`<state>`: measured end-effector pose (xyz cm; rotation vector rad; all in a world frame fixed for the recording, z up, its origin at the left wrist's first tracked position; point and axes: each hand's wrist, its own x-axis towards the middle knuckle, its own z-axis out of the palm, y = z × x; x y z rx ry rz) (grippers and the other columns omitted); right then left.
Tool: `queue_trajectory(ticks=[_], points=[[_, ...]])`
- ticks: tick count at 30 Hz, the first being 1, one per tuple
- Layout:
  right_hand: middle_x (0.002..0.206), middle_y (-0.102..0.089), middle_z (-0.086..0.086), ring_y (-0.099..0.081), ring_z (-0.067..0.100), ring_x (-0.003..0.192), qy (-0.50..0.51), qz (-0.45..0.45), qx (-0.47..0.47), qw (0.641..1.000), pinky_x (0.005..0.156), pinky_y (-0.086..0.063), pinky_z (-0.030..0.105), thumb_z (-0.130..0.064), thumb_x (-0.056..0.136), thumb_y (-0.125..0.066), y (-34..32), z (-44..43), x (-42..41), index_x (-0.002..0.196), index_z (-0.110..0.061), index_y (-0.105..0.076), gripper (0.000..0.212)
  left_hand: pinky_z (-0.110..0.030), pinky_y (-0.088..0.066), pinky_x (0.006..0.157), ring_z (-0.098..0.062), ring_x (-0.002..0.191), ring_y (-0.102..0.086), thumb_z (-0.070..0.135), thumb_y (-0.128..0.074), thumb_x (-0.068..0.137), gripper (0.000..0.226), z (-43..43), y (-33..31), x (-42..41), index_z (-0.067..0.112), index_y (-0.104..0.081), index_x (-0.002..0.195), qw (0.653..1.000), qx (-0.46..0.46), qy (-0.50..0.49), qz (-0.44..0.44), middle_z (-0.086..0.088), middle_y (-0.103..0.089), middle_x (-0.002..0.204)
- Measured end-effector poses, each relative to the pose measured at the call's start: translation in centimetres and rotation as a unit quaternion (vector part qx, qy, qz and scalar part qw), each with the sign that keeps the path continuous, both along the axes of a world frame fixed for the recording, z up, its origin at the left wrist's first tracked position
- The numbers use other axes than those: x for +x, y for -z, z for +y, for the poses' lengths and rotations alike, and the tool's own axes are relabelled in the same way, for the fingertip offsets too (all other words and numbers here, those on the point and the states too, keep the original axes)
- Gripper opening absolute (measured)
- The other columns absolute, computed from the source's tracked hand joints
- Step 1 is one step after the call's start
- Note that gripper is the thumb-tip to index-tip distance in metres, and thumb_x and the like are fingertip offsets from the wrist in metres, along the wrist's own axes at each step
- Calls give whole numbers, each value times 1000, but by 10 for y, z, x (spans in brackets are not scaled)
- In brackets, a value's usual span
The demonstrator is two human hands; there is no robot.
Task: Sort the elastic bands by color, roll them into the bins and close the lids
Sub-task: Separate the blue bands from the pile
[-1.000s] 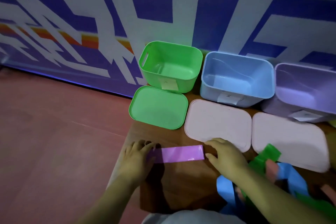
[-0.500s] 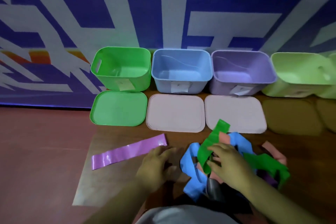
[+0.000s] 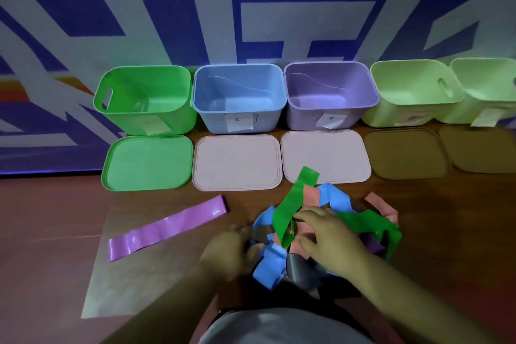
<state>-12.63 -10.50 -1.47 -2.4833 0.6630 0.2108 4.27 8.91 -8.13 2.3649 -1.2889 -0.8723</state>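
A tangled pile of elastic bands lies on the wooden table in front of me: a green band (image 3: 293,204), a blue band (image 3: 268,268), a pink band (image 3: 382,204) and a dark grey band (image 3: 301,268). My right hand (image 3: 326,237) rests on the pile with its fingers pinched around the green band's loop. At the pile's left edge my left hand (image 3: 231,248) is blurred, and its grip is unclear. One purple band (image 3: 167,227) lies flat, apart to the left. The green bin (image 3: 145,98), blue bin (image 3: 240,72) and purple bin (image 3: 329,70) stand open.
Two pale green bins (image 3: 413,92) (image 3: 485,86) stand at the far right. Lids lie flat before the bins: a green lid (image 3: 148,162), two pink lids (image 3: 237,162) (image 3: 326,153) and two brown lids (image 3: 405,153) (image 3: 480,148). A patterned wall is behind. The table's left edge runs near the purple band.
Both hands left the flat purple band and moved right to the pile. My left hand has now reached the pile's left edge, and my right hand is at the green band.
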Motion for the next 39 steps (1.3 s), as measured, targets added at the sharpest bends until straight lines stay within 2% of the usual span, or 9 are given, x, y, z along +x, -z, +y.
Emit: queue_trajectory(ticks=[4,10,15,20,22,26,31,35,39], points=[[138,-53,-8,-47,17,127,-24,-20,7,999,107,-30,21,-30,87,-65,-2,10,20,133,-27,-56,47,-28,-42,66,-21,79,-64,40,-63,82,19,14,-12,-3,22,-64,86,994,-55,-92,-6,1,-70,85],[140,-49,-16,-46,5,128,-74,-26,87,993,103,-28,12,-32,86,-68,-7,31,62,137,-33,-50,54,-18,-43,56,-3,58,-59,45,-73,77,29,38,-49,-7,22,-61,65,958,-159,-212,110,12,-64,62],[120,-63,-20,-59,-4,107,-87,42,209,973,94,-48,18,-40,76,-76,-1,62,78,136,-45,-42,69,-27,-50,62,-5,63,-63,13,-78,79,22,56,-75,8,30,-67,71,895,-217,-318,223,9,-70,67],[77,-64,-6,-58,2,66,-19,-17,235,972,70,-52,31,-18,84,-72,11,89,89,119,-41,-57,45,-25,-53,71,-10,76,-69,1,-77,80,17,74,-82,25,16,-72,80,862,-240,-374,244,3,-76,80],[77,-65,2,-61,9,65,-2,-29,263,964,67,-52,34,-13,85,-70,9,91,94,112,-42,-58,42,-26,-53,70,-9,72,-67,1,-76,81,14,83,-82,33,13,-71,80,863,-232,-392,219,3,-74,77],[79,-61,-8,-60,11,76,-30,-10,285,958,83,-52,37,-24,86,-72,-5,83,99,112,-43,-62,34,-36,-56,68,-16,72,-67,13,-78,82,14,103,-76,51,21,-68,76,897,-193,-374,138,0,-71,77],[88,-65,-7,-68,18,85,-72,20,280,957,88,-56,40,-23,86,-72,-24,73,107,115,-44,-62,37,-4,-40,69,7,85,-52,12,-79,80,26,109,-78,63,31,-64,72,916,-189,-352,41,5,-48,94],[85,-65,-3,-68,21,78,-42,1,291,956,81,-58,43,-11,86,-71,-31,64,110,104,-50,-65,43,-20,-40,81,-6,96,-56,11,-79,79,28,112,-78,81,30,-60,69,923,-208,-323,-2,10,-61,95],[91,-68,-8,-66,12,90,-18,-18,264,964,90,-54,33,-15,87,-73,-34,57,116,102,-50,-64,39,-21,-41,62,-4,72,-53,18,-73,86,21,112,-78,89,22,-57,74,933,-187,-306,44,8,-61,73]])
